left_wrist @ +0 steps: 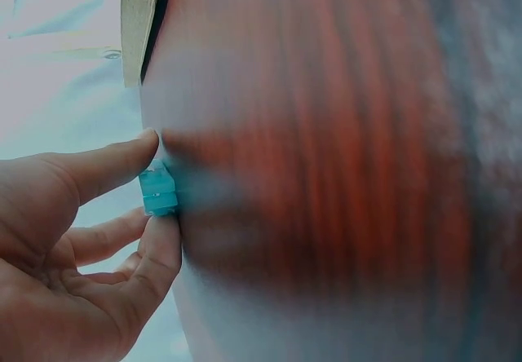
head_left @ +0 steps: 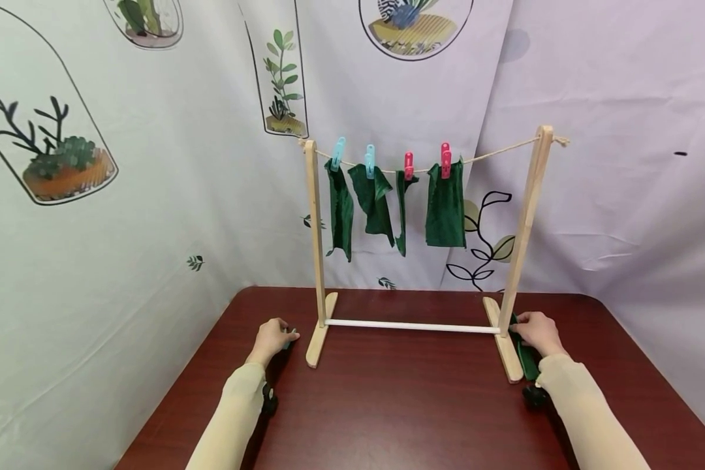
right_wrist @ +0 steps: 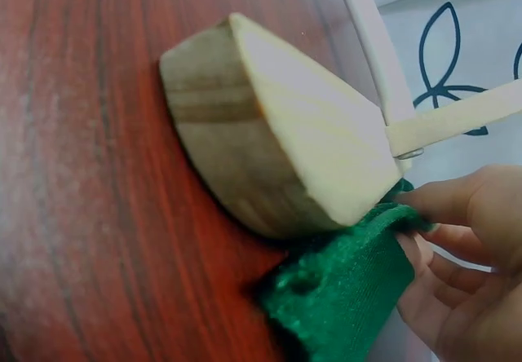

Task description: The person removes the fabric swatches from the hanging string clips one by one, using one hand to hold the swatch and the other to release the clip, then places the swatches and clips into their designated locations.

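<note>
Beside the left foot of a small wooden drying rack [head_left: 318, 228], my left hand [head_left: 274, 337] has its thumb and fingers at either end of a light blue clothespin [left_wrist: 159, 189], pinching it close over the table. My right hand [head_left: 537, 331], just outside the rack's right foot [head_left: 508, 356], pinches the edge of a green cloth [right_wrist: 351, 284]. The cloth's other end lies on the table along that foot. From the rack's rope [head_left: 499, 153] hang several green cloths [head_left: 444, 205], held by two blue clothespins [head_left: 369, 162] and two red clothespins [head_left: 445, 160].
A white bar [head_left: 411, 326] joins the rack's feet low over the dark red wood table [head_left: 405, 398]. Behind the table hangs a white curtain [head_left: 211, 163] printed with plants. Black wrist cameras [head_left: 534, 396] sit under the cream sleeves [head_left: 587, 411].
</note>
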`<act>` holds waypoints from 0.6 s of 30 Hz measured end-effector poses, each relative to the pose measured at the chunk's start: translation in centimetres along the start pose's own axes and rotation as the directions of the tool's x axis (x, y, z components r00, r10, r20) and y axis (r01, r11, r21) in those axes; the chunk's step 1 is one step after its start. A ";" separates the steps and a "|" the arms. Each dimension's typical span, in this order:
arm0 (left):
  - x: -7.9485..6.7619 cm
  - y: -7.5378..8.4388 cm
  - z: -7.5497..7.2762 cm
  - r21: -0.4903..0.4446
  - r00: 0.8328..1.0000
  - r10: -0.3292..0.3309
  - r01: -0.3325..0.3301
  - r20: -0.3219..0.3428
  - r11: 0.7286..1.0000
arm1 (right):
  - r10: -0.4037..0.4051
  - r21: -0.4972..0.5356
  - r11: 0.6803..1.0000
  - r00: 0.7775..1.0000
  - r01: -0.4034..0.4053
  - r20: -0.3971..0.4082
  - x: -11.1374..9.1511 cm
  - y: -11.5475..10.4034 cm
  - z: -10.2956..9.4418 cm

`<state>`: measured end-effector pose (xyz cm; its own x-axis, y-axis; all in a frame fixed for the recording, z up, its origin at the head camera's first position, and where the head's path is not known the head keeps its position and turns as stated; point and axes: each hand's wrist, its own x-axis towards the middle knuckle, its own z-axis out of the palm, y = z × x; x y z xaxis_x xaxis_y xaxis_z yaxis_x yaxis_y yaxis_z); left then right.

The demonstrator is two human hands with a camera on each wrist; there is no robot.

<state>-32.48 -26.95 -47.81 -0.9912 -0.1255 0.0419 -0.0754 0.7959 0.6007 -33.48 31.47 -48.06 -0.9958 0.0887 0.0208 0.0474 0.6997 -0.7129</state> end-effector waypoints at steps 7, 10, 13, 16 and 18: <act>-0.1 0.1 0.0 -0.003 1.000 -0.009 0.009 0.003 1.000 | -0.002 0.010 1.000 1.000 0.002 -0.014 -0.2 0.2 0.1; -0.1 0.1 0.0 -0.003 1.000 -0.008 0.008 0.004 1.000 | -0.009 0.017 1.000 1.000 0.010 -0.006 -0.3 0.3 0.0; -0.1 0.1 0.0 -0.005 1.000 -0.007 0.007 0.006 1.000 | -0.017 0.021 1.000 1.000 0.017 0.008 -0.5 0.4 -0.1; -0.1 0.0 0.0 -0.011 1.000 -0.002 0.002 0.009 1.000 | -0.021 0.020 1.000 1.000 0.021 0.019 -0.7 0.4 -0.3; -0.2 -0.1 0.0 -0.021 1.000 0.003 -0.002 0.007 1.000 | -0.024 0.020 1.000 0.999 0.024 0.023 -0.8 0.4 -0.5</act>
<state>-32.32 -27.02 -47.87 -0.9921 -0.1196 0.0383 -0.0706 0.7836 0.6173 -32.62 32.03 -48.05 -0.9982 0.0557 0.0222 0.0222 0.6876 -0.7258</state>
